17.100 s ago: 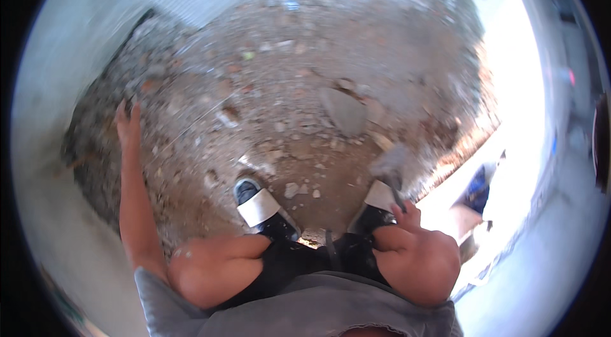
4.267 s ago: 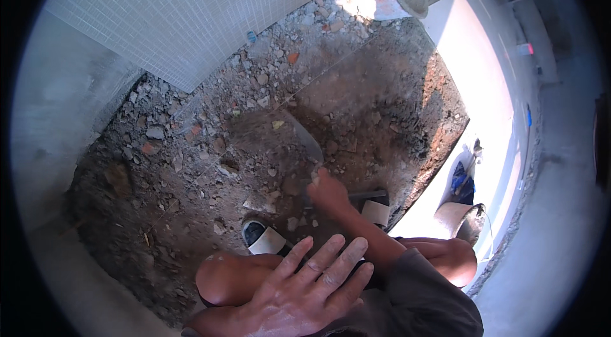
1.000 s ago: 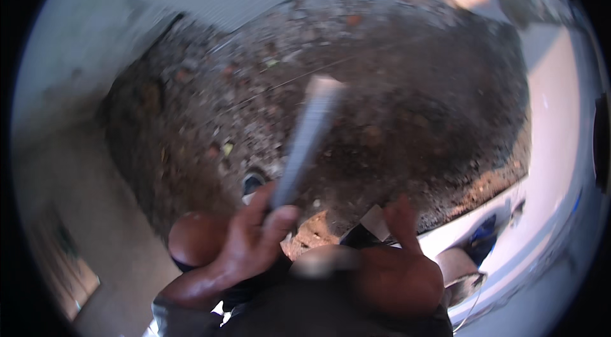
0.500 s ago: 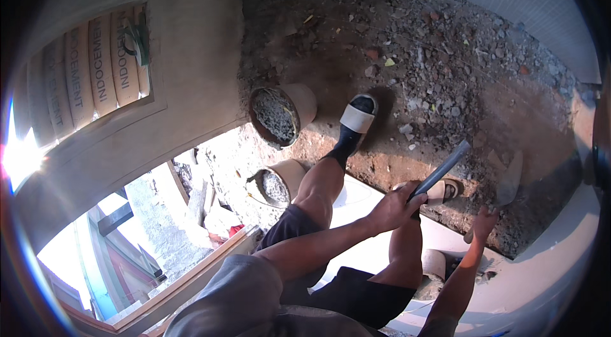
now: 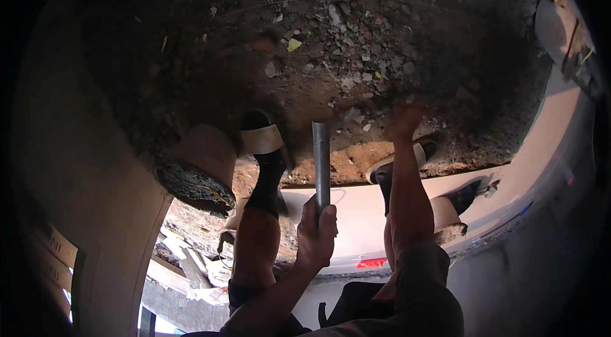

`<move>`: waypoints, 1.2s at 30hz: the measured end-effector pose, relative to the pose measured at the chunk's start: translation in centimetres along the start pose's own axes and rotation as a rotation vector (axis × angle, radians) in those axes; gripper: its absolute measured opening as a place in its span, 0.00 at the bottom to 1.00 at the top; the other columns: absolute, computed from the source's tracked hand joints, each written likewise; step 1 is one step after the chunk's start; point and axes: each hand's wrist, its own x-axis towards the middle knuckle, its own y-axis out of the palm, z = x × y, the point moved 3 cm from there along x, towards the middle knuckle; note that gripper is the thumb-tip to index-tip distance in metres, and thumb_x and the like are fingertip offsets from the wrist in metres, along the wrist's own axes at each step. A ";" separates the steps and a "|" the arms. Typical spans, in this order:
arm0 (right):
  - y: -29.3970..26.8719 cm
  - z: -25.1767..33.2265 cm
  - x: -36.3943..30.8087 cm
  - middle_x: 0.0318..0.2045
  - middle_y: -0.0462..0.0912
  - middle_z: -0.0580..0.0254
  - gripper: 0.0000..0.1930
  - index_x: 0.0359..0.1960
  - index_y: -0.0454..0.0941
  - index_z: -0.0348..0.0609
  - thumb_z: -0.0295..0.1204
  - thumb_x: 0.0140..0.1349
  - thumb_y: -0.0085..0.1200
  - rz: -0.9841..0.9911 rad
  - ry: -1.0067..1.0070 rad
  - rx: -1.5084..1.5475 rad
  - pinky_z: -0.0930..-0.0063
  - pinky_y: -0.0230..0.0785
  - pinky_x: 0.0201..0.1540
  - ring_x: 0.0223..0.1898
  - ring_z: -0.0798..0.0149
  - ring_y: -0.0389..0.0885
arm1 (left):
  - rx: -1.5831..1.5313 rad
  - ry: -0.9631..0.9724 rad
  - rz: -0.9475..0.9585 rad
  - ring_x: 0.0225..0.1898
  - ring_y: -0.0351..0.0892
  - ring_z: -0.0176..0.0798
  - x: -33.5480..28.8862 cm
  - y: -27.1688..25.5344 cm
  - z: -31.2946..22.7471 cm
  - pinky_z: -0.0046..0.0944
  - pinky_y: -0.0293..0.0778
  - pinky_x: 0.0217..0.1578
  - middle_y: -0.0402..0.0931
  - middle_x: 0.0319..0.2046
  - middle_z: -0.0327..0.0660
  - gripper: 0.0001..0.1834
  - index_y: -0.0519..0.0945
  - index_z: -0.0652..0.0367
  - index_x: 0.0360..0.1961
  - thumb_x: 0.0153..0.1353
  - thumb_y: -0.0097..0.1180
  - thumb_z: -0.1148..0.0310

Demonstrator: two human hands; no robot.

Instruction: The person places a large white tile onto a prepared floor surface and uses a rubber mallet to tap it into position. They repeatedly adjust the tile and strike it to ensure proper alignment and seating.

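Note:
My left hand point(image 5: 316, 235) is closed round the lower end of a straight grey metal bar point(image 5: 322, 162). The bar points up and away from me, over the edge of the dirt. My right hand point(image 5: 406, 122) is stretched forward over the rubble, beside my right foot. Motion smears its fingers, and I cannot make out a trowel in it now. Dirt and broken stone point(image 5: 356, 50) spread out in front of both hands.
A tilted bucket point(image 5: 202, 149) with grey mortar in its mouth lies at the left, and a second bucket point(image 5: 230, 225) is partly hidden behind my left leg. My sandalled feet stand at the dirt's edge. Another pale container point(image 5: 447, 216) is at the right.
My view has swung to the right. The bar has turned from slanting to nearly straight ahead. My right hand, which held a trowel low at the right, has reached forward and is blurred.

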 end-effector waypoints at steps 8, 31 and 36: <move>0.5 37.9 -8.2 0.36 0.82 0.44 0.20 0.45 0.70 0.37 0.36 0.56 0.57 0.923 -0.287 0.324 0.54 0.74 0.40 0.37 0.44 0.82 | -0.062 0.096 -0.185 0.19 0.67 0.26 2.6 -7.7 -4.1 0.30 0.65 0.20 0.67 0.18 0.35 0.17 0.69 0.64 0.45 0.70 0.45 0.59; 0.1 29.9 -11.4 0.33 0.82 0.43 0.25 0.51 0.68 0.36 0.35 0.54 0.60 0.697 -0.055 0.258 0.57 0.76 0.42 0.38 0.44 0.83 | -0.196 0.196 -0.230 0.19 0.66 0.26 2.6 -9.5 -5.5 0.28 0.64 0.21 0.67 0.20 0.34 0.17 0.69 0.64 0.48 0.73 0.41 0.59; -6.2 14.7 -7.2 0.30 0.82 0.55 0.14 0.43 0.72 0.36 0.30 0.58 0.55 0.173 0.505 0.303 0.66 0.74 0.34 0.31 0.62 0.81 | -0.156 0.182 -0.152 0.20 0.67 0.26 2.2 -8.5 -5.0 0.27 0.65 0.22 0.68 0.23 0.35 0.20 0.67 0.65 0.54 0.73 0.41 0.58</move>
